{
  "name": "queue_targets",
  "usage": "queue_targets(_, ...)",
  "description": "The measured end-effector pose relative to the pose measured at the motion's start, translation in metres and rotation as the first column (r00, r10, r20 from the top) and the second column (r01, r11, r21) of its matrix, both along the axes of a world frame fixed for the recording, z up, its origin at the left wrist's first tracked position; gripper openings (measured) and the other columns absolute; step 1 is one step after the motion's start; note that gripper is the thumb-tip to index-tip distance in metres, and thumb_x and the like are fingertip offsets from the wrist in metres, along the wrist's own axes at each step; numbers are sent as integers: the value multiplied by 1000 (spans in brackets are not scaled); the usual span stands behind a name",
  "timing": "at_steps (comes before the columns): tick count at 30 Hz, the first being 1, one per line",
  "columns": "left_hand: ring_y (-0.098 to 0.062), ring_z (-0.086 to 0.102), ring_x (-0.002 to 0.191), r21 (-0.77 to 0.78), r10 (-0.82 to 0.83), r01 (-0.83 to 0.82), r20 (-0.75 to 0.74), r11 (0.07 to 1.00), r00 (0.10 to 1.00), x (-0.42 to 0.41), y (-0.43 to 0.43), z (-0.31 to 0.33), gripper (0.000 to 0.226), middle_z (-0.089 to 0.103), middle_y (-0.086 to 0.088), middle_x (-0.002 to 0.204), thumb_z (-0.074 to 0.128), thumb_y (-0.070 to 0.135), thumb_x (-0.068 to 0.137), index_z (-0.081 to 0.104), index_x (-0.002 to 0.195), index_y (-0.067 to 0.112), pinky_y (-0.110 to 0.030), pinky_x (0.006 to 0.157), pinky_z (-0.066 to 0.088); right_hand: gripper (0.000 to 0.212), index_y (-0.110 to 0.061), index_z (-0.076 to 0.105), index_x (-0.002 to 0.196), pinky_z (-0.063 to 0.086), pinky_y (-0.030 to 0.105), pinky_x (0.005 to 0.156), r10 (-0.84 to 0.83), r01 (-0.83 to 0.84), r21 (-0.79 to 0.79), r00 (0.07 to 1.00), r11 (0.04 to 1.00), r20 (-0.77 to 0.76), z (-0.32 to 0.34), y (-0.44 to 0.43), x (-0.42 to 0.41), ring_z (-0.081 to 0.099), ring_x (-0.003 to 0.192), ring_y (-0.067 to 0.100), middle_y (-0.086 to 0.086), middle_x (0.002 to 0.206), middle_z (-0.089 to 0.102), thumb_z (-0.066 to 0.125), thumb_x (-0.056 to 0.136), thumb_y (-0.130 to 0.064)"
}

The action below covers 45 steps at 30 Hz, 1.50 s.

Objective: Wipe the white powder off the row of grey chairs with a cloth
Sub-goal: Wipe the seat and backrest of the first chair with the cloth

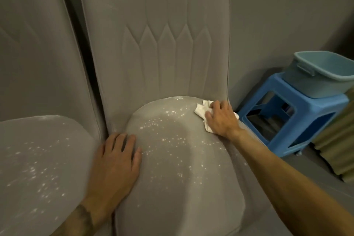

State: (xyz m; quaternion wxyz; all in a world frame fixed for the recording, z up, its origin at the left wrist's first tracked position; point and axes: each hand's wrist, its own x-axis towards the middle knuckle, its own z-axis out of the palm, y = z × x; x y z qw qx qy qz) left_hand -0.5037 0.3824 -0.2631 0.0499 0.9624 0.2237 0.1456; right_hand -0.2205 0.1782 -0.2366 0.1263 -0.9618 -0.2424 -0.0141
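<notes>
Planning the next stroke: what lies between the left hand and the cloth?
Head view: grey seat dotted with white powder lies between the left hand and the cloth, which the right hand holds.

Matt fabric chair [182,168], plastic stool [298,120]
</notes>
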Motion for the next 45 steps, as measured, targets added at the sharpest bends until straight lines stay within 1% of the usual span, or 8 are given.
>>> queue_targets(7,-32,49,130,11,-3,3,14,1000,1000,0,0,-4,52,61,-11,134,32,42,104,63,135,12,-49,105,46,32,-19,46,120,39,38,88,271,-271,-4,963,963,3,-3,1,-42,47,98,24,4,112,47,38,103,-44)
queue_targets(14,-31,49,132,0,30,-30,28,1000,999,2,0,-6,51,60,-10,135,35,40,103,64,135,14,-47,105,45,40,-7,49,117,40,43,95,20,-18,-41,999,999,40,-9,31,18,48,104,32,16,118,54,33,100,-39)
queue_targets(20,-30,49,130,1,22,-23,71,1000,997,3,-1,-6,47,61,-8,132,37,39,102,64,132,15,-47,104,45,31,-17,48,118,39,36,90,314,-314,-21,949,949,-11,-5,5,-2,49,103,23,4,115,50,39,103,-42)
queue_targets(26,-30,49,130,-11,54,-53,77,999,996,4,-2,-8,50,61,-9,133,34,40,103,64,133,15,-48,104,45,38,-5,50,113,42,46,92,69,-69,1,997,998,20,-6,30,23,50,99,34,18,115,53,35,100,-38)
queue_targets(32,-29,49,130,-10,41,-41,67,999,997,3,-2,-7,48,60,-8,134,36,39,102,63,133,15,-48,104,46,28,-17,49,115,36,35,89,414,-414,7,910,910,-5,-10,20,-8,45,100,20,2,109,49,42,102,-41)
queue_targets(38,-29,49,128,-15,45,-44,67,999,997,3,-2,-4,47,61,-7,130,35,38,101,64,130,16,-47,103,47,36,-8,50,108,42,43,90,129,-129,15,991,991,21,-10,24,19,49,97,29,13,111,54,37,100,-40)
queue_targets(43,-29,48,129,-20,25,-24,67,1000,997,1,-2,-4,47,60,-7,131,35,38,102,63,132,15,-47,104,46,26,-20,48,114,38,34,86,447,-447,13,895,895,1,-8,-1,-31,46,97,18,-1,110,48,41,103,-42)
queue_targets(45,-30,49,129,-24,22,-20,63,1000,998,0,-1,-5,46,60,-8,132,36,37,102,63,133,15,-47,105,45,28,-19,49,117,37,33,88,425,-425,-45,905,904,-10,-5,-18,-13,48,102,19,2,115,50,41,103,-41)
